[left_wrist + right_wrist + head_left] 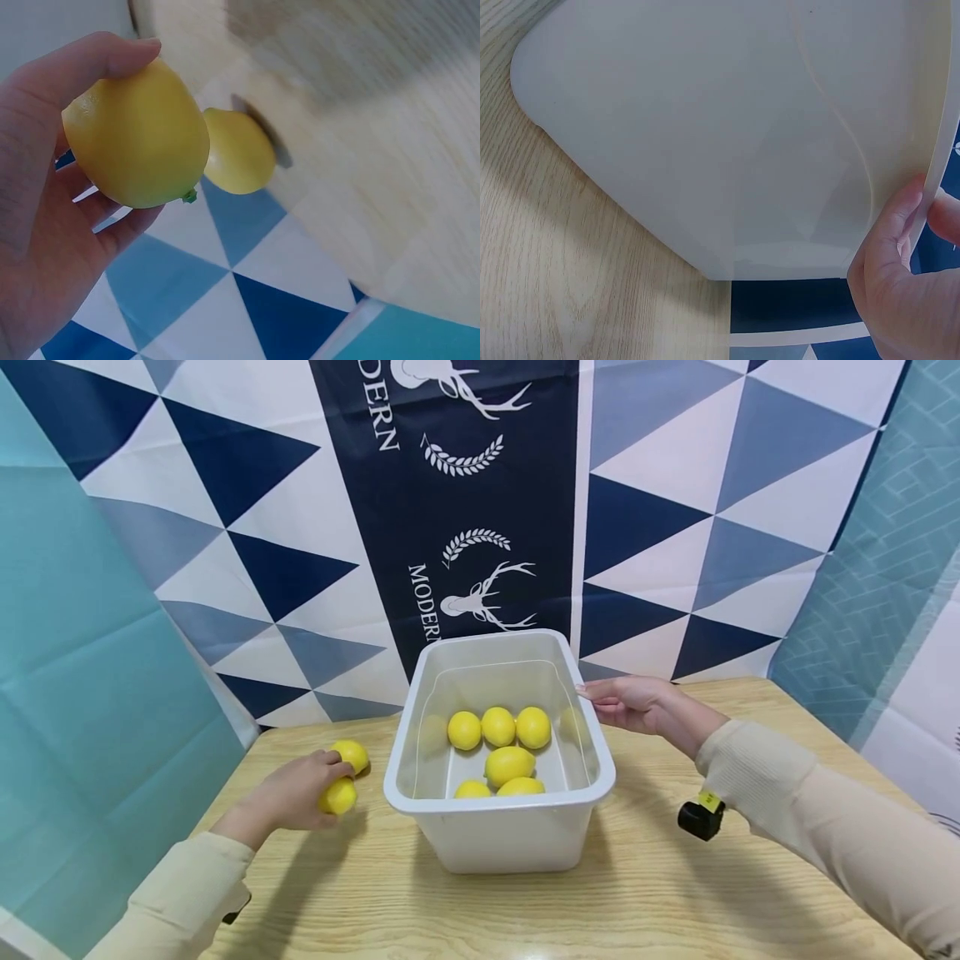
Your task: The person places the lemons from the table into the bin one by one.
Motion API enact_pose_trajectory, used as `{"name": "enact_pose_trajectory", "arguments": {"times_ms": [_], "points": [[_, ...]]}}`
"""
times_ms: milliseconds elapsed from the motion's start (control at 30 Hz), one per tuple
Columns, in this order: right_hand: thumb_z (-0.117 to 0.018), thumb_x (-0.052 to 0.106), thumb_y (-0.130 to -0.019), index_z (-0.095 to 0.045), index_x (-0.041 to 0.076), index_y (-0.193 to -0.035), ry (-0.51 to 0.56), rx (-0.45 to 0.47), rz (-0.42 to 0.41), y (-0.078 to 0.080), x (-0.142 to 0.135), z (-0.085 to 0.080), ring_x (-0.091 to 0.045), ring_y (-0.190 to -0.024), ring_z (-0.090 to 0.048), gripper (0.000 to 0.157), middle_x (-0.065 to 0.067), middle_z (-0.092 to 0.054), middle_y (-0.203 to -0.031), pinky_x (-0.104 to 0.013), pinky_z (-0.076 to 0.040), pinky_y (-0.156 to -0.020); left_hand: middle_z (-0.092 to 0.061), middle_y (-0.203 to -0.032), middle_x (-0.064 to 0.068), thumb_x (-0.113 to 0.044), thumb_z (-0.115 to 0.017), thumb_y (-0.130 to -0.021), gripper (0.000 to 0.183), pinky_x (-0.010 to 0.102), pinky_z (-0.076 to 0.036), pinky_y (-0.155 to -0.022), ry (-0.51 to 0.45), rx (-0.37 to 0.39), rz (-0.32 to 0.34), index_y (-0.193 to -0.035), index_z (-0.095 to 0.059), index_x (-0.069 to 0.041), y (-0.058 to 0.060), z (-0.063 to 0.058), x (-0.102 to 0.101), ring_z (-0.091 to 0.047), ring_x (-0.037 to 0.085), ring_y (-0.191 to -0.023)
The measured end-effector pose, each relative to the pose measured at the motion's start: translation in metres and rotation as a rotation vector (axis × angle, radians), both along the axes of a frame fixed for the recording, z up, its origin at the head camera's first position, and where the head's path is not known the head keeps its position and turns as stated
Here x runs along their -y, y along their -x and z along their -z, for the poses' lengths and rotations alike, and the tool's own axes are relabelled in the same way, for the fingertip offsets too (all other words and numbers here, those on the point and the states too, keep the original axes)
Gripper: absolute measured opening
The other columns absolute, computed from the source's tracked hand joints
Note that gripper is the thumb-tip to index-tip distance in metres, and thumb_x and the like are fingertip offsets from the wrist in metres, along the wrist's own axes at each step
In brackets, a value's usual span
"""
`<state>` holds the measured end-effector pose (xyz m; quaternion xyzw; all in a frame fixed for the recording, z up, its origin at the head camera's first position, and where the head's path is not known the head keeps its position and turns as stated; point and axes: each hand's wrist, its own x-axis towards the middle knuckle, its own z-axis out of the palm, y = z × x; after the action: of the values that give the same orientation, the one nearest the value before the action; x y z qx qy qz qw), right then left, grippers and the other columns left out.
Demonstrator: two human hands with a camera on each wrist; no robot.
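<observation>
My left hand grips a yellow lemon between thumb and fingers, left of a white plastic bin. The held lemon has a small green tip. Just beyond it, a second lemon lies on the table. Several lemons rest on the bin's floor, a row of three at the back and others nearer the front wall, which partly hides them. On the bin's right side, my right hand pinches the rim, with thumb and fingers on either side of it in the right wrist view.
The bin stands on a light wood table. Behind the table hangs a patterned cloth in navy, blue and white, close to the bin's far end. Teal cloth borders the left side.
</observation>
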<state>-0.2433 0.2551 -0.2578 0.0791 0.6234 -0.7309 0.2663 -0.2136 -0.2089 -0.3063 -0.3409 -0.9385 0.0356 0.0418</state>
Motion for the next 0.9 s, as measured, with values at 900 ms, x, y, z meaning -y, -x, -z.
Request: {"name": "enact_pose_trajectory", "arguments": {"times_ms": [900], "points": [[-0.063, 0.01, -0.091, -0.05, 0.011, -0.112, -0.005, 0.019, 0.025, 0.001, 0.001, -0.002, -0.007, -0.078, -0.068, 0.025, 0.002, -0.067, -0.085, -0.018, -0.057, -0.079, -0.058, -0.091, 0.002, -0.016, -0.082, -0.064, 0.044, 0.033, -0.048, -0.069, 0.049, 0.077, -0.109, -0.104, -0.064, -0.011, -0.001, -0.038, -0.014, -0.049, 0.015, -0.075]]}}
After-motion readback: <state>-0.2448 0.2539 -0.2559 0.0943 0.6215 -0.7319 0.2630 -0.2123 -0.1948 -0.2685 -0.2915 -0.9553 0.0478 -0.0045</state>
